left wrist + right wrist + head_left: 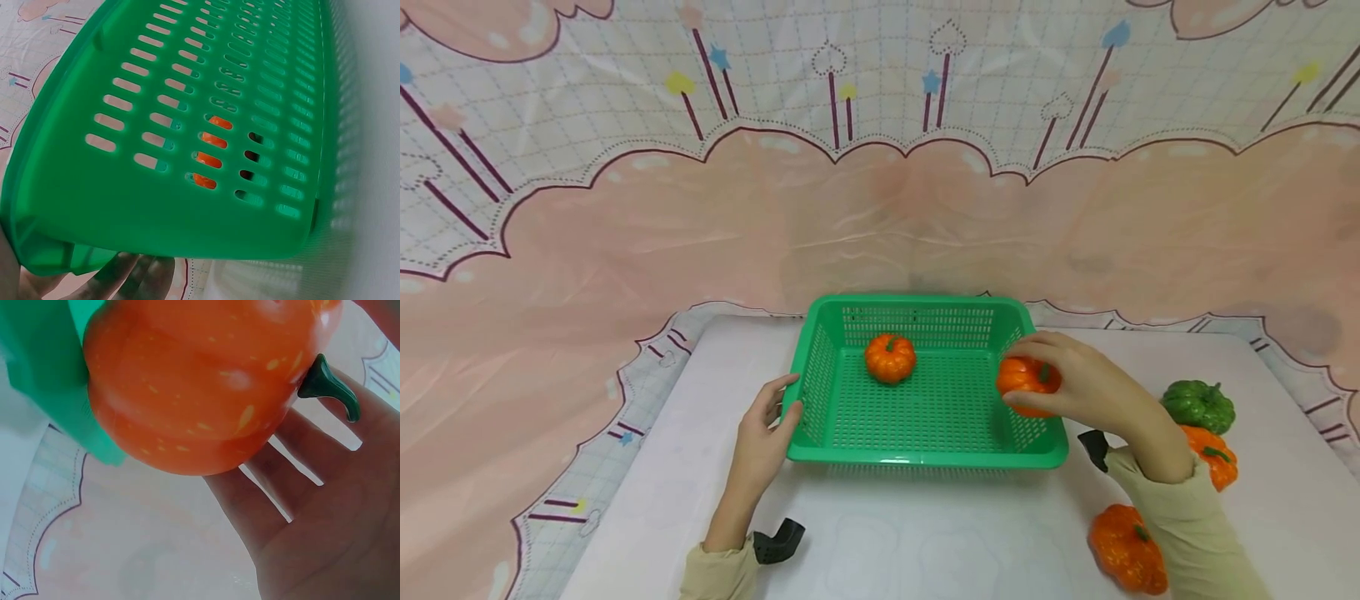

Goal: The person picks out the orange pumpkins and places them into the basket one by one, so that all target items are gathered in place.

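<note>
A green plastic basket [925,459] with slotted walls stands on the white table. Inside it, toward the back left, sits a small orange pumpkin [890,359]. My left hand [758,450] grips the basket's left rim, its fingers [150,278] showing at the rim in the left wrist view. Over the basket's right side, my right hand [1086,379] holds a glossy orange pumpkin [1027,385] between thumb and fingers. Its curved green stem [331,387] points toward the palm in the right wrist view.
Right of the basket lie a green pumpkin [1198,406] and an orange one [1213,458], partly behind the right forearm. Another orange pumpkin [1127,550] lies nearer, beside the right sleeve [1187,533]. A patterned cloth [880,217] hangs behind the table.
</note>
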Demonstrator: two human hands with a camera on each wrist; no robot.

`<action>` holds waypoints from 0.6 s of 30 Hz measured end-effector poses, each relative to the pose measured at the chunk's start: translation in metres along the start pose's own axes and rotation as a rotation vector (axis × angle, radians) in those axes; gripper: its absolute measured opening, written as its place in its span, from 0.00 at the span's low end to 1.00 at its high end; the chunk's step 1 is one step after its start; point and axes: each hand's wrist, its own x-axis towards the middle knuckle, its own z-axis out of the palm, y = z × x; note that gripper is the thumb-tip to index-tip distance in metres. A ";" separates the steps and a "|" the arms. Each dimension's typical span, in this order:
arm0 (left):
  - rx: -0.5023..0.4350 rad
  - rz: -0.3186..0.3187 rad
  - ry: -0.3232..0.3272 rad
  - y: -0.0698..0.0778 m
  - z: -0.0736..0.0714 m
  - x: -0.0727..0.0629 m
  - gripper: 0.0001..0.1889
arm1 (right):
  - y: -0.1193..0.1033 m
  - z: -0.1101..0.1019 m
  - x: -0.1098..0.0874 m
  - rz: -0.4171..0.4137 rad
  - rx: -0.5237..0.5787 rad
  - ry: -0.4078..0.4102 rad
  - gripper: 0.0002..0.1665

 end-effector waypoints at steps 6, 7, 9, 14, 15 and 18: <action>-0.005 0.001 -0.002 -0.001 0.000 0.001 0.21 | -0.001 0.003 0.008 -0.002 0.014 -0.005 0.31; -0.007 -0.001 -0.003 -0.001 0.000 0.001 0.21 | -0.001 0.004 0.010 -0.005 0.018 -0.007 0.31; -0.009 -0.005 -0.005 -0.001 0.000 0.001 0.21 | -0.001 0.005 0.013 -0.011 0.018 -0.011 0.31; -0.003 -0.012 -0.006 0.000 0.000 0.000 0.22 | -0.001 0.010 0.020 -0.021 0.023 -0.030 0.29; -0.003 -0.013 -0.006 0.000 -0.001 0.000 0.22 | -0.001 0.011 0.021 -0.020 0.027 -0.034 0.29; -0.009 -0.017 -0.004 0.000 -0.001 0.000 0.22 | -0.002 0.013 0.025 -0.017 0.042 -0.043 0.29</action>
